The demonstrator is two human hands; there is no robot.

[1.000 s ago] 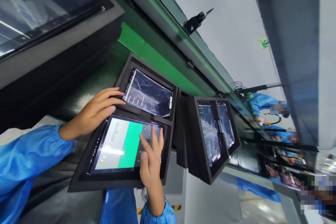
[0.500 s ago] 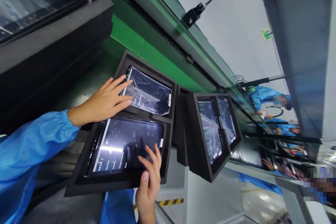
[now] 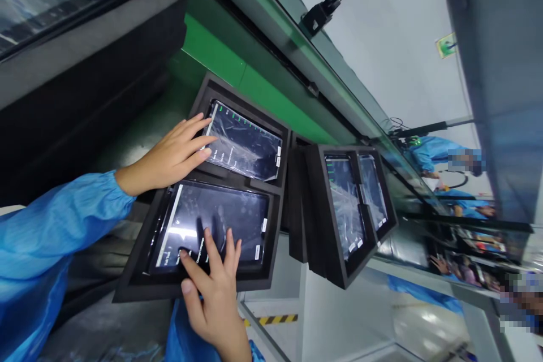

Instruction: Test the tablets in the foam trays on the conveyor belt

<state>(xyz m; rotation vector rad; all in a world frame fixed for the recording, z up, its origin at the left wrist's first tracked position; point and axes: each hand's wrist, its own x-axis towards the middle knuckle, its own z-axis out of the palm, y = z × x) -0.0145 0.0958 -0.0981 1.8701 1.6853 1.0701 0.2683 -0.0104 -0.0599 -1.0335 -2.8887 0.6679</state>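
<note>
Green work surface (image 3: 216, 56), pale wall (image 3: 382, 39), yellow-and-black tape (image 3: 278, 319) on the floor (image 3: 285, 332).

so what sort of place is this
Probably an electronics factory or workshop: screen devices sit in black foam trays by a green surface, and the wearer's blue sleeves resemble the clothing of a person in the background.

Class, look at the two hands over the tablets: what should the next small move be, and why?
Probably a light tap with the index finger of the right hand on the menu of the lower tablet. That fingertip is over its lines of text, though contact cannot be made out. The left hand is at the upper tablet.
</note>
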